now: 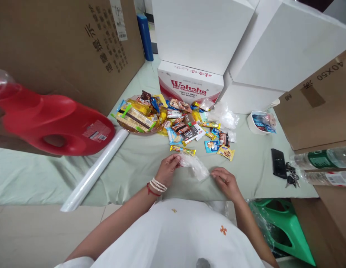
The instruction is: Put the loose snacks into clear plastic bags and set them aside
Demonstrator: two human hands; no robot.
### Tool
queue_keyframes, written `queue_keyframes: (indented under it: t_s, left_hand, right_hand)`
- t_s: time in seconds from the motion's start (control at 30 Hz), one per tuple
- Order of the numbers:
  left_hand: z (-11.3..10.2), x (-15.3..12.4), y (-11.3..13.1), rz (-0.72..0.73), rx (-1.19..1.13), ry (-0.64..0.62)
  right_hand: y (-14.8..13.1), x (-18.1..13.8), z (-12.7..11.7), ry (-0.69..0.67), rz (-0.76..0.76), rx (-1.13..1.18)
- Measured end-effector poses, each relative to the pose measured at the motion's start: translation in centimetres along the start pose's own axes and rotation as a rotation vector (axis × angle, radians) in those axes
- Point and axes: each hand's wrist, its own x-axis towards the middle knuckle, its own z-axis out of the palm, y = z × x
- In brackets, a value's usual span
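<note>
Between my hands stretches a clear plastic bag (196,166), thin and crumpled, just above the table's front part. My left hand (167,168), with beads and a red string at the wrist, pinches the bag's left end. At its lower right corner, my right hand (225,181) has thumb and fingers closed on the bag. A yellow snack stick (183,150) lies just beyond the bag. Behind it spreads a pile of wrapped snacks (186,128), partly in an amber glass bowl (134,129). More crumpled clear bags (224,116) lie at the pile's right.
A white Wahaha box (191,83) stands behind the snacks. On the left are a red detergent bottle (58,123) and a plastic film roll (95,171). To the right sit a white tub (258,128) of packets, a phone (278,163), keys (292,176) and plastic bottles (329,158).
</note>
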Motion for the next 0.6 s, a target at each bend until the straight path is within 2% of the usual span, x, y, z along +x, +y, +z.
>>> queue_keyframes:
  t_s: [0.13,0.2,0.27,0.33,0.37,0.47,0.5,0.53,0.6]
  left_hand:
    - [0.3,-0.4,0.3,0.075,0.084,-0.05]
    - [0.6,-0.7,0.7,0.146,0.164,-0.109]
    - [1.0,-1.1,1.1,0.242,0.261,-0.188]
    - [1.2,-1.5,1.4,0.344,0.364,-0.268]
    - [1.3,-1.7,1.5,0.393,0.411,-0.299]
    - [0.9,-2.1,1.8,0.556,0.523,-0.317]
    - [0.6,-2.3,1.9,0.616,0.568,-0.308]
    - [0.1,-2.5,1.9,0.675,0.621,-0.299]
    - [-1.1,-3.2,1.9,0.78,0.748,-0.303]
  right_hand:
    - [0.3,0.1,-1.1,0.276,0.219,0.074]
    - [-0.4,1.4,-0.7,0.375,0.254,0.165]
    - [-1.4,3.4,-0.1,0.411,0.243,0.217]
    - [-2.3,5.5,0.4,0.31,0.21,0.204]
    - [-2.7,6.5,0.5,0.181,0.191,0.183]
    - [-3.1,8.8,1.1,-0.321,0.176,0.169]
    - [-3.0,9.2,1.3,-0.412,0.187,0.188]
    - [-2.9,9.5,1.5,-0.422,0.2,0.216]
    - [-2.3,9.9,1.9,-0.249,0.243,0.3]
